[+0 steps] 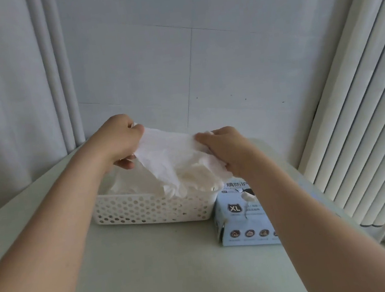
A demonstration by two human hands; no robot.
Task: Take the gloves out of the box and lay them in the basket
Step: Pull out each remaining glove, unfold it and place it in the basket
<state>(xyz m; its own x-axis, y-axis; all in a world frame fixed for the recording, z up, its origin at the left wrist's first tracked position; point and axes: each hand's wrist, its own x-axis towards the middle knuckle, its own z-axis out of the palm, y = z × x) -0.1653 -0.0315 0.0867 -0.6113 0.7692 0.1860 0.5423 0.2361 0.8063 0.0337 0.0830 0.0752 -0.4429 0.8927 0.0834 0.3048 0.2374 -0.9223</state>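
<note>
Your arms reach over the table: left hand and right hand each pinch one end of a white glove above the perforated basket. The glove box is just right of the basket.

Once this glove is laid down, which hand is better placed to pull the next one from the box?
Right, probably: the box sits right of the basket, close under the right hand, while the left hand pinches the glove over the basket's left side.
</note>
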